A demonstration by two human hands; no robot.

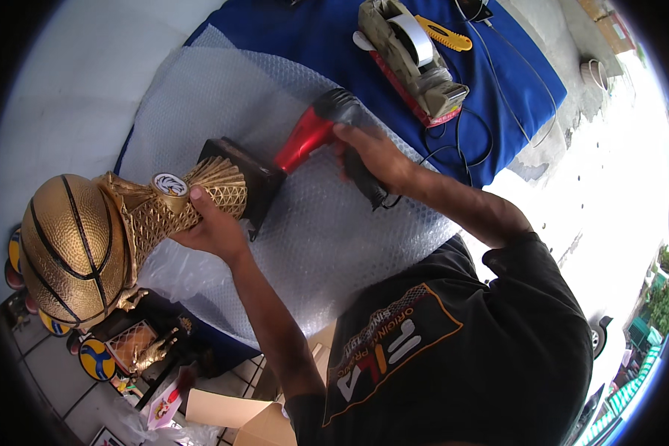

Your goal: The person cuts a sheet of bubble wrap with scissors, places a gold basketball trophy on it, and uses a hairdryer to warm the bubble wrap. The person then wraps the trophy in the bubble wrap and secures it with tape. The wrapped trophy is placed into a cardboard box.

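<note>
At nine o'clock, hanging past the edge of the counter (89, 82), sits the gold basketball top of a trophy (74, 238), tipped on its side with its dark base (245, 178) resting on a sheet of bubble wrap (312, 245). Toward the middle, the left hand (212, 227) is wrapped around the trophy's gold lattice stem, thumb on top. That heavy ball end has nothing under it, so a loosened grip would likely let it swing down toward the other trophies and boxes on the floor at seven o'clock. Just past centre, at about twelve o'clock, the right hand (372, 156) is closed around the black handle of a red hair dryer (316, 130), its nozzle almost touching the base. Held that close, hot air could soften or pucker the bubble wrap underneath, or mar the base finish. Its cord (461, 141) trails toward one o'clock near a tape dispenser (412, 59) and a yellow knife (442, 33); a snag there could jerk the dryer.
</note>
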